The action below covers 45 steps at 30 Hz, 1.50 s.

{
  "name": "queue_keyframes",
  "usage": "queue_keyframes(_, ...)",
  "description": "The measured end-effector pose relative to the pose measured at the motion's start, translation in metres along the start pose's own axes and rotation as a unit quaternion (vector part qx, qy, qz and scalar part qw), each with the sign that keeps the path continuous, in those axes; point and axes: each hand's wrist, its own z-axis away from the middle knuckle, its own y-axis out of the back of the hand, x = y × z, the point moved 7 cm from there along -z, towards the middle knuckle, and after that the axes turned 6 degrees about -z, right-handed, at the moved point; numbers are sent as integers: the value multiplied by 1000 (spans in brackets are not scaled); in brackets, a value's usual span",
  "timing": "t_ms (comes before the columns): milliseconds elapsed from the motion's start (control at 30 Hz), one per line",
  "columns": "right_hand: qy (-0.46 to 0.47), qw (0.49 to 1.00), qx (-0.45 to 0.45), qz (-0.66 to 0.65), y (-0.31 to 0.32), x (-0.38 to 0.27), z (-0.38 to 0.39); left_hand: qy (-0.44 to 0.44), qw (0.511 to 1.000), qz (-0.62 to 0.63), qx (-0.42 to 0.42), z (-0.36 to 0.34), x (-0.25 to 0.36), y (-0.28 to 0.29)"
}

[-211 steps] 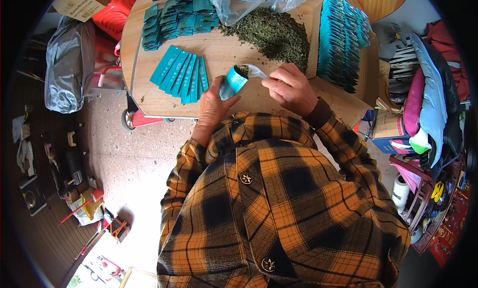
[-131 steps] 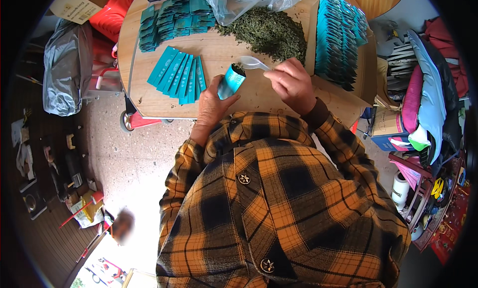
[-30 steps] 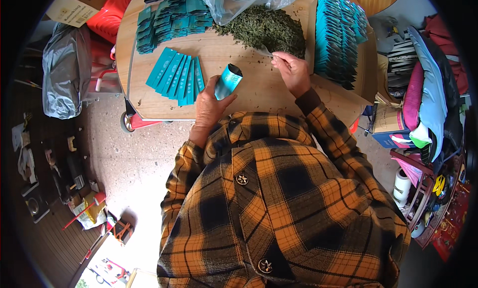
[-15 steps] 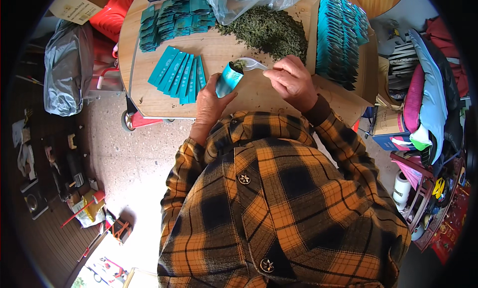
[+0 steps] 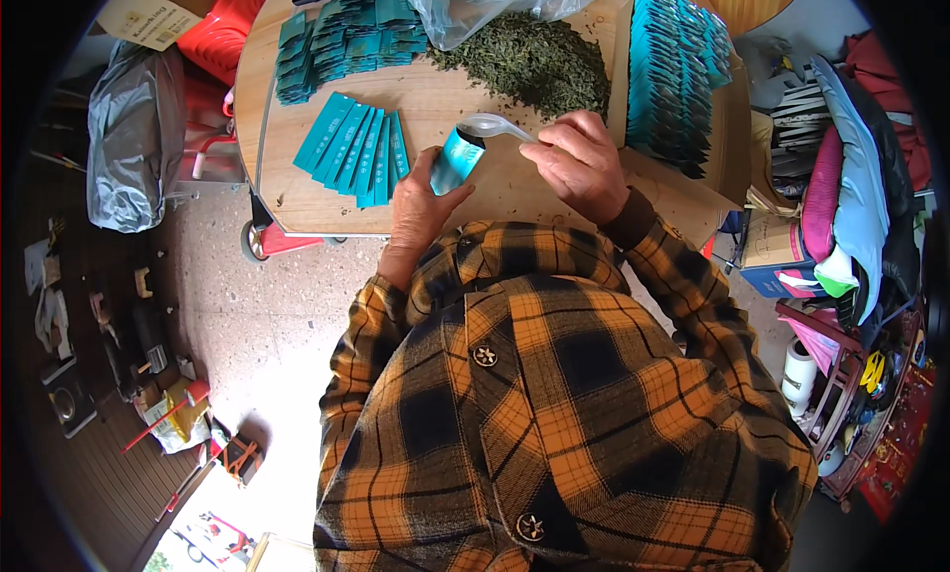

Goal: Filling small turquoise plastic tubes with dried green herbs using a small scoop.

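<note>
My left hand [image 5: 421,208] is closed round a small teal sachet [image 5: 458,164], held with its open mouth tilted up and to the right. In my right hand [image 5: 579,164] I grip the handle of a pale plastic spoon [image 5: 490,126]. The spoon's bowl lies over the sachet's mouth, and no clear load of leaves shows on it. A fan of flat teal sachets [image 5: 348,148] rests on the wooden table just left of my left hand. Beyond both hands is a heap of dried green leaves [image 5: 534,62].
A cardboard box [image 5: 633,142] holding rows of upright teal sachets [image 5: 673,82] stands at the table's right. More teal sachets [image 5: 351,33] are piled at the back left. A clear plastic bag [image 5: 485,13] sits behind the leaves. The round table's [image 5: 297,201] near edge is close to my body.
The spoon's bowl held green leaves over the sachet's mouth; now it appears emptied and tipped. My right hand has shifted slightly, while my left hand keeps the sachet in nearly the same place.
</note>
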Motion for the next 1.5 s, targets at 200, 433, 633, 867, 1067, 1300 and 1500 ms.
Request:
queue_keyframes(200,-171,980,36,-91,-10,37,20,-16,1000,7,11,1,1,2)
queue_keyframes(433,-461,845,46,-268,-50,101,80,17,999,15,-24,0,1,-1)
queue_keyframes(633,-439,881,111,-136,-52,124,77,14,1000,17,-22,0,2,-1)
queue_keyframes(867,-376,905,141,-138,-59,126,80,-7,999,35,10,1,-3,-1)
queue_keyframes(1067,-337,927,117,-118,-33,91,73,-10,999,31,14,1,-7,-3)
queue_keyframes(1300,-261,960,89,-47,1,47,42,8,1000,3,-14,-2,1,1)
queue_keyframes(1500,-158,983,71,-60,4,20,18,-9,1000,2,14,-1,-1,2)
